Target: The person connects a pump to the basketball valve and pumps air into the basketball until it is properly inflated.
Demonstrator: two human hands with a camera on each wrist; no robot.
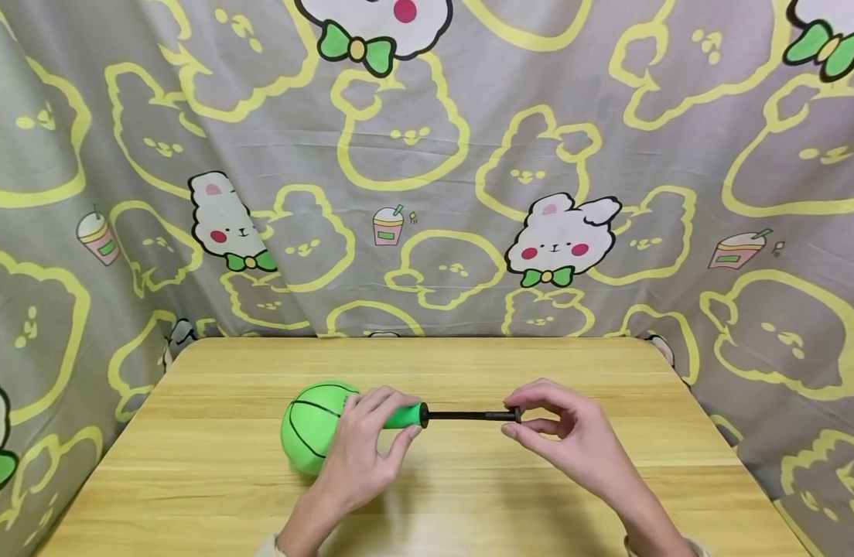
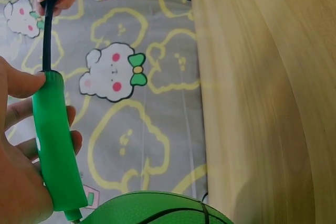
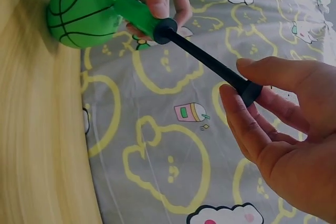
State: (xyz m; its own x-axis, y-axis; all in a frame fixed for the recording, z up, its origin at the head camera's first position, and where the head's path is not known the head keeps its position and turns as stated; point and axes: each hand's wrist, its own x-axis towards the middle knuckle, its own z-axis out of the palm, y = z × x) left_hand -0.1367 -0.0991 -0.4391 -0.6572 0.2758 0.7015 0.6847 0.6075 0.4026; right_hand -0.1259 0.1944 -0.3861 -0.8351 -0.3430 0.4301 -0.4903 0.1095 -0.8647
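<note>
A green ball (image 1: 309, 429) with black basketball lines rests on the table, left of the middle. My left hand (image 1: 364, 441) grips the green barrel of a small hand pump (image 2: 55, 140), its fingers curled round it. The pump's narrow end meets the ball, as the left wrist view shows at the bottom. From the other end the black rod (image 1: 462, 415) is drawn far out to the right. With thumb and fingers my right hand (image 1: 573, 437) holds the black handle (image 3: 248, 93) at the rod's end.
The wood-grain table (image 1: 469, 503) has rounded far corners. Behind it and on both sides hangs a grey curtain (image 1: 427, 263) with yellow bear outlines and white rabbits, close to the table's far edge (image 1: 427, 338).
</note>
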